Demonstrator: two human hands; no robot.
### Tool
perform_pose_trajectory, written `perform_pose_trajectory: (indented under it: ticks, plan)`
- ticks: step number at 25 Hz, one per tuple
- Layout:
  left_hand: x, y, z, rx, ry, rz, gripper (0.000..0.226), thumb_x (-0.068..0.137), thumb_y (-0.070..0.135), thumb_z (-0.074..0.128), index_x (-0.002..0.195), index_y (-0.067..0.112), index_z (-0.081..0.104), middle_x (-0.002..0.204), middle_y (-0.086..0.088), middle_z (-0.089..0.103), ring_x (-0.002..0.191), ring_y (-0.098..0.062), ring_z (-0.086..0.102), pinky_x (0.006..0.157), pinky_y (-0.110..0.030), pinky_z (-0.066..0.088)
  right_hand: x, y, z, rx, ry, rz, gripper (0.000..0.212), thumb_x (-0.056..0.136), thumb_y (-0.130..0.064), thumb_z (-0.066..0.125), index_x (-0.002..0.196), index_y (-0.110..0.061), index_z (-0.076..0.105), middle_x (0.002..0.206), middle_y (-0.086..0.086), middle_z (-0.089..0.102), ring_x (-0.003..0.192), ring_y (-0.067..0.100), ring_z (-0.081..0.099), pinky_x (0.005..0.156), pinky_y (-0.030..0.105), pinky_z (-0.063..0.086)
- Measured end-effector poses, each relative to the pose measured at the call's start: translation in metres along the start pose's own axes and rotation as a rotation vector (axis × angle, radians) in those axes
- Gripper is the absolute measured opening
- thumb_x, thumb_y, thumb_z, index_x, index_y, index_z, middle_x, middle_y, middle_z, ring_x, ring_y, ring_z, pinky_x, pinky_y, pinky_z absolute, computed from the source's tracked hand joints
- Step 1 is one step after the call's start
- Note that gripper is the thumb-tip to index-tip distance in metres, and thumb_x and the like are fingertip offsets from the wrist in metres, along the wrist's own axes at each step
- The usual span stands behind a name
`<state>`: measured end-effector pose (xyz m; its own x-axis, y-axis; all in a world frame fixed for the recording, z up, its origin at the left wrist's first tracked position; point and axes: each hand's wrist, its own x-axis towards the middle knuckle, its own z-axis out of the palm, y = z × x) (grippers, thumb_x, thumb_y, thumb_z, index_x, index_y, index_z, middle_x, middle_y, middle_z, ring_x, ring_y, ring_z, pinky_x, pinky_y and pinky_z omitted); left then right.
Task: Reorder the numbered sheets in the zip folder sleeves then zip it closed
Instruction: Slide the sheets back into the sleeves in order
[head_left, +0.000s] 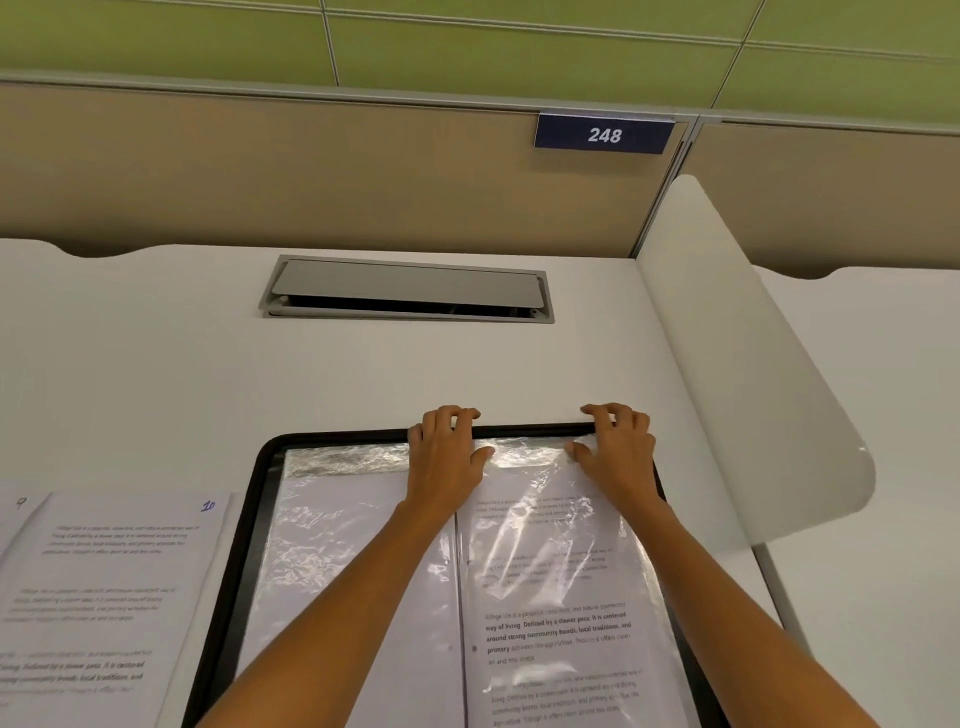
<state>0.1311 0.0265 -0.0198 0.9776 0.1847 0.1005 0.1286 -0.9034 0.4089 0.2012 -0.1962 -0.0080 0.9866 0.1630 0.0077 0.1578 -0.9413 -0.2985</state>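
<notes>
The left hand (449, 452) and the right hand (618, 452) lie side by side, a little apart, at the far edge of the open zip folder (249, 519). On each hand the fingers are bent at the knuckles and hook over the folder's black rim, their tips on the desk (208, 364) just beyond it. Each thumb lies flat on the crinkled top of the right sleeve (561, 519), so rim and plastic sit between thumb and fingers. Both forearms reach in from the near edge, crossing the folder.

The folder lies flat in the near middle of the desk, a rounded rectangle with a dark, narrow border. Its sleeves are thin, clear, glossy plastic, wrinkled and catching the light. The right sleeve covers a printed sheet (561, 634) with paragraphs of black text, some in bold. The left sleeve (337, 545) shows plain white paper, with a silvery wrinkled band along its far end.

Left of the folder, touching its border or just beside it, lies a loose sheet (119, 571) marked 10 in blue ink; a sheet marked 9 (15, 519) lies further left, cut by the frame.

The desk is smooth and matt white. Far of the hands a grey metal cable hatch (408, 286) is set into it, lid slightly raised. A white, round-cornered divider (753, 389) stands at the right. Behind runs a beige fabric partition (311, 171) bearing a dark blue plate (604, 134) that reads 248.
</notes>
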Motion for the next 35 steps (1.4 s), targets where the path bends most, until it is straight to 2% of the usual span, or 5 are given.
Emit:
perform_pose_trajectory:
  ticks: [11, 15, 20, 26, 35]
  plan:
    - [-0.017, 0.006, -0.002, -0.012, -0.079, 0.164, 0.048, 0.091, 0.045, 0.056, 0.134, 0.024, 0.049, 0.132, 0.002, 0.047, 0.123, -0.018, 0.04, 0.102, -0.035, 0.027, -0.021, 0.001, -0.013, 0.415, 0.05, 0.268, 0.034, 0.088, -0.011, 0.067, 0.121, -0.013, 0.062, 0.086, 0.001, 0.064, 0.084, 0.02, 0.063, 0.071, 0.027, 0.045]
    - [-0.015, 0.015, -0.006, -0.078, -0.103, 0.183, 0.046, 0.092, 0.048, 0.055, 0.131, 0.024, 0.052, 0.127, 0.003, 0.052, 0.118, -0.017, 0.046, 0.097, -0.036, 0.033, -0.015, -0.004, -0.041, 0.608, -0.058, 0.367, 0.031, 0.082, -0.013, 0.074, 0.111, -0.016, 0.063, 0.088, 0.003, 0.067, 0.088, 0.023, 0.065, 0.071, 0.033, 0.052]
    - [-0.013, 0.034, -0.036, -0.542, -0.13, 0.014, 0.03, 0.094, 0.05, 0.052, 0.11, 0.027, 0.059, 0.103, 0.011, 0.062, 0.084, -0.003, 0.06, 0.072, -0.025, 0.052, -0.018, -0.049, -0.094, 0.736, -0.358, 0.332, 0.039, 0.082, -0.007, 0.073, 0.115, -0.016, 0.054, 0.094, 0.015, 0.068, 0.073, 0.022, 0.068, 0.057, 0.03, 0.055]
    - [-0.031, 0.007, -0.081, -0.909, -0.091, -0.182, 0.038, 0.091, 0.058, 0.048, 0.103, 0.023, 0.057, 0.088, 0.003, 0.069, 0.069, -0.012, 0.069, 0.071, -0.036, 0.059, -0.024, -0.145, -0.109, 0.821, -0.551, 0.297, 0.043, 0.08, 0.001, 0.074, 0.116, -0.013, 0.055, 0.084, 0.019, 0.071, 0.069, 0.026, 0.072, 0.063, 0.033, 0.06]
    - [-0.061, -0.109, -0.125, -1.009, -0.276, -0.409, 0.041, 0.09, 0.052, 0.058, 0.116, 0.021, 0.058, 0.11, 0.002, 0.064, 0.093, -0.013, 0.064, 0.06, -0.026, 0.056, -0.047, -0.263, -0.04, 1.008, -0.488, 0.333, 0.031, 0.088, -0.003, 0.066, 0.116, -0.007, 0.054, 0.101, 0.019, 0.068, 0.082, 0.029, 0.073, 0.069, 0.033, 0.061]
